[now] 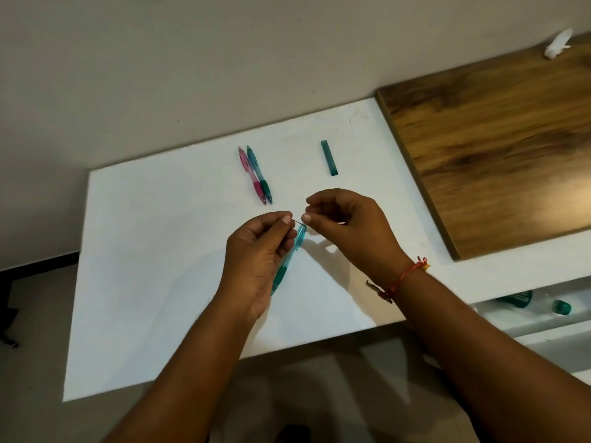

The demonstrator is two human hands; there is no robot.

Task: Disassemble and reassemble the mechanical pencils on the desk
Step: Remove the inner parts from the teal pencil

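My left hand grips a teal mechanical pencil, which slants from lower left to upper right above the white desk. A thin dark pencil lead spans the small gap between the fingertips of both hands. My right hand pinches the lead's right end beside the pencil's upper end. Farther back a pink pencil and a blue-green pencil lie side by side, untouched. A teal lead case lies to their right.
A raised wooden board borders the desk on the right, with a small white object at its far corner. Teal items sit on a lower shelf at the right. The wall runs behind the desk.
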